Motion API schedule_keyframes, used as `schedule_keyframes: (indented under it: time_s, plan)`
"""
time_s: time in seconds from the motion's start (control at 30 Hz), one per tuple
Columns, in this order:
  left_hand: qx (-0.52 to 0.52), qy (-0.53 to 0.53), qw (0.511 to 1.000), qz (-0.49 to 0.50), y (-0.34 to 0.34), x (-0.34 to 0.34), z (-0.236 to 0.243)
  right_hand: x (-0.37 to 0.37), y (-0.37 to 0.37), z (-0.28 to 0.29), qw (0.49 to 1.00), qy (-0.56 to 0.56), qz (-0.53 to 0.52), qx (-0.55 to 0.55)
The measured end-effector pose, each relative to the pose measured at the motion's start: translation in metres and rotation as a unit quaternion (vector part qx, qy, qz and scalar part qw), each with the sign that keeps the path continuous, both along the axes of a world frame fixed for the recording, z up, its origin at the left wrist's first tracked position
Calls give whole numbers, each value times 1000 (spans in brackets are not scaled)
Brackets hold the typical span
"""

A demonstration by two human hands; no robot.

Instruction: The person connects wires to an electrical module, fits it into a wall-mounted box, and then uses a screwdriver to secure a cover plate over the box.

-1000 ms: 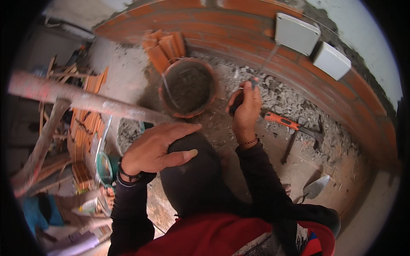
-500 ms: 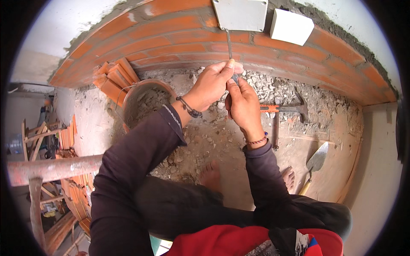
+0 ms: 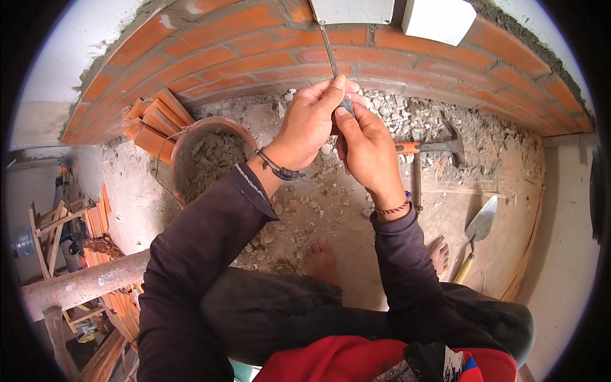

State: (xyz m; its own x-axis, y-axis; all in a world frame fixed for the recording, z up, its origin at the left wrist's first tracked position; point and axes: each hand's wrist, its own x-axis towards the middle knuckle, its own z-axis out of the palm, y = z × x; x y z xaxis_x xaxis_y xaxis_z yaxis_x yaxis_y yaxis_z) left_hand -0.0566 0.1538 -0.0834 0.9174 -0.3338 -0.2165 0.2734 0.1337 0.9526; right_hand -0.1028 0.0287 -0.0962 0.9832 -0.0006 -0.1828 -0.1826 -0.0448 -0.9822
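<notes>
A screwdriver (image 3: 329, 52) with a long thin metal shaft points up toward the brick wall. Its tip meets the lower left corner of a light grey box cover (image 3: 354, 11), where a screw sits. My left hand (image 3: 310, 120) is closed around the shaft near the handle, thumb and fingers pinching it. Just below and to the right, my right hand (image 3: 370, 151) grips the dark handle, which is mostly hidden by fingers. Both hands touch or nearly touch each other.
A white box (image 3: 438, 19) is beside the cover. A bucket (image 3: 179, 159) of mortar and leaning bricks (image 3: 163, 121) stand left. An orange-handled hammer (image 3: 433, 147) and a trowel (image 3: 481, 221) lie right, with rubble (image 3: 407, 111) along the wall. A wooden pole (image 3: 89, 280) juts in from the left.
The view has shifted slightly, so the wall and box sit higher in it. The screwdriver's shaft leans more to the left; both hands keep their hold, its tip still at the cover's corner.
</notes>
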Motion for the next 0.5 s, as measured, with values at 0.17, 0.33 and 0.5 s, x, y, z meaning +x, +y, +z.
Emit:
schedule_keyframes:
  time_s: [0.17, 0.33, 0.5]
  plan:
    - [-4, 10, 1000, 5, 1, 1, 0, 1, 3, 0, 1000, -5, -6, 4]
    - [-11, 6, 1000, 3, 1, 1, 0, 0, 4, -1, 1000, -7, -13, 5]
    - [0, 1, 1000, -4, 4, 3, 0, 2, 6, -2, 1000, 0, -12, 13]
